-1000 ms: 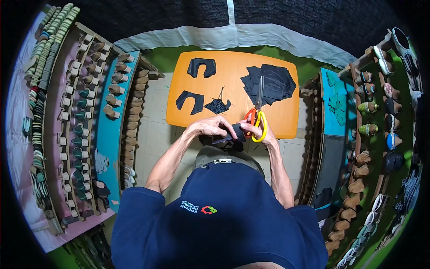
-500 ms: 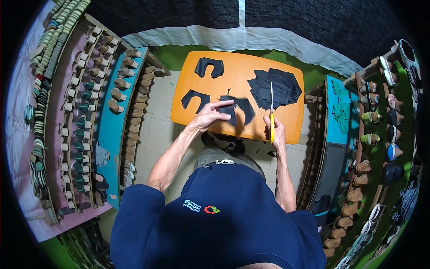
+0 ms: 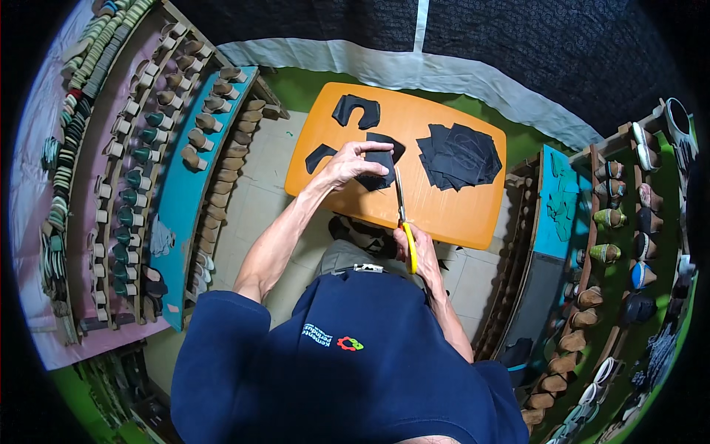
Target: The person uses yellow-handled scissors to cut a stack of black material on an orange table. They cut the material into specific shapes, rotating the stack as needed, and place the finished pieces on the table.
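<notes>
Between the thumb and fingers of my left hand (image 3: 346, 167) a black fabric piece (image 3: 376, 180) is pinched above the orange table (image 3: 325, 198). Yellow-handled scissors (image 3: 401, 205) are gripped in my right hand (image 3: 417, 246). Their blades point away from me, with the tips close to the fabric's right edge; whether they touch it I cannot tell. A U-shaped black piece (image 3: 357, 111) lies at the table's far left. Another black cutout (image 3: 319, 157) is partly hidden behind my left hand. On the right side rests a loose pile of black fabric pieces (image 3: 460, 157).
Racks of shoes on lasts (image 3: 135, 200) line my left, beside a blue shelf (image 3: 174, 229). To the right are a blue-topped stand (image 3: 555, 207) with green scraps and more shoe racks (image 3: 592, 296). A dark curtain (image 3: 503, 59) hangs behind the table. Dark scraps lie under its near edge.
My right hand has brought the scissors leftward, from beside the pile to the held fabric. The fabric in my left hand, blurred before, is steadier now. The view has shifted slightly.
</notes>
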The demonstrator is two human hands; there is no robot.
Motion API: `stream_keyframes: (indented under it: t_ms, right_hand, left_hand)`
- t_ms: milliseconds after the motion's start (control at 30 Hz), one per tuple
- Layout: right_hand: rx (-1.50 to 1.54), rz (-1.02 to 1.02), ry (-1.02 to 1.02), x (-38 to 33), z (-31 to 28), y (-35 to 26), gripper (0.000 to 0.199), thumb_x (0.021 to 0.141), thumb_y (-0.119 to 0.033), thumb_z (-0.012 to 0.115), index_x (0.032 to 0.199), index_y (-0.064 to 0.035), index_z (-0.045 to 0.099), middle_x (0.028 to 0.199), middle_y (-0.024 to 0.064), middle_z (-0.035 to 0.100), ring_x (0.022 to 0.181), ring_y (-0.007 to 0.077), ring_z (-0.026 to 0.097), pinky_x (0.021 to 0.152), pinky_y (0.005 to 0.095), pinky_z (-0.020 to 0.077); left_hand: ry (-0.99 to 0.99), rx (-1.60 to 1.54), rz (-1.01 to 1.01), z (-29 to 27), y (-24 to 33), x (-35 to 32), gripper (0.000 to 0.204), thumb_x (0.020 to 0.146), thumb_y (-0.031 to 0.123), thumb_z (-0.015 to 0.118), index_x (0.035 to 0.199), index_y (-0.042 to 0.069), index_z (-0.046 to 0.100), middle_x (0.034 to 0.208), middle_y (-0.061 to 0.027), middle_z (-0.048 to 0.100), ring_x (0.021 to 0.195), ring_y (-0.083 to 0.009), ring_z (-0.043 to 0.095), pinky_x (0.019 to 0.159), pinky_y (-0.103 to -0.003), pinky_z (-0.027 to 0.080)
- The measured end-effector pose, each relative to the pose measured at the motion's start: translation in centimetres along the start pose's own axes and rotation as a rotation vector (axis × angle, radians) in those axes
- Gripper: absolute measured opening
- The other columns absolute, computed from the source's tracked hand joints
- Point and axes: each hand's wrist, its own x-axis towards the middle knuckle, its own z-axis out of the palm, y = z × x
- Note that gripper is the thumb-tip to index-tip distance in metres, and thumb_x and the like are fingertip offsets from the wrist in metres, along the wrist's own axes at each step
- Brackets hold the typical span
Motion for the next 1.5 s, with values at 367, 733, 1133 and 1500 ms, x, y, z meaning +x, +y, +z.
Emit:
stream_keyframes:
  t_ms: [367,733,1133,1500]
  right_hand:
    - [0.011,0.010,0.085,0.8,1.1,0.6,0.053,0.085,-0.053,0.076,0.083,-0.0023,0.061,0.061,-0.0010,0.047,0.058,0.0106,0.042,0.054,0.0313,0.0357]
    - [0.019,0.015,0.097,0.3,1.1,0.2,0.056,0.082,-0.054,0.078,0.077,-0.0038,0.055,0.063,-0.0007,0.041,0.060,0.0121,0.038,0.055,0.0322,0.0334]
    - [0.091,0.030,0.154,-0.1,1.3,-0.7,0.056,0.079,-0.050,0.082,0.067,-0.0060,0.049,0.061,-0.0042,0.039,0.059,0.0099,0.034,0.053,0.0308,0.0289]
    - [0.002,0.016,0.124,0.5,1.3,-1.4,0.056,0.080,-0.053,0.081,0.073,-0.0036,0.054,0.063,-0.0009,0.042,0.061,0.0123,0.038,0.055,0.0327,0.0333]
  left_hand:
    - [0.005,0.016,0.067,0.7,0.6,-1.0,0.067,0.076,-0.003,0.080,0.139,0.000,0.057,0.129,-0.0094,0.066,0.104,-0.0131,0.067,0.093,-0.025,0.054]
    - [-0.004,-0.014,0.095,0.8,-0.1,-1.2,0.068,0.076,-0.001,0.081,0.140,0.001,0.056,0.133,-0.0093,0.063,0.106,-0.0131,0.066,0.094,-0.025,0.054]
    - [0.004,-0.025,0.103,0.9,0.8,-1.5,0.065,0.078,-0.004,0.078,0.139,0.000,0.055,0.128,-0.0096,0.065,0.100,-0.0132,0.068,0.092,-0.026,0.055]
    - [-0.001,-0.029,0.097,1.4,-0.2,-1.9,0.068,0.077,-0.005,0.079,0.141,0.002,0.055,0.133,-0.0098,0.063,0.108,-0.0150,0.066,0.098,-0.028,0.054]
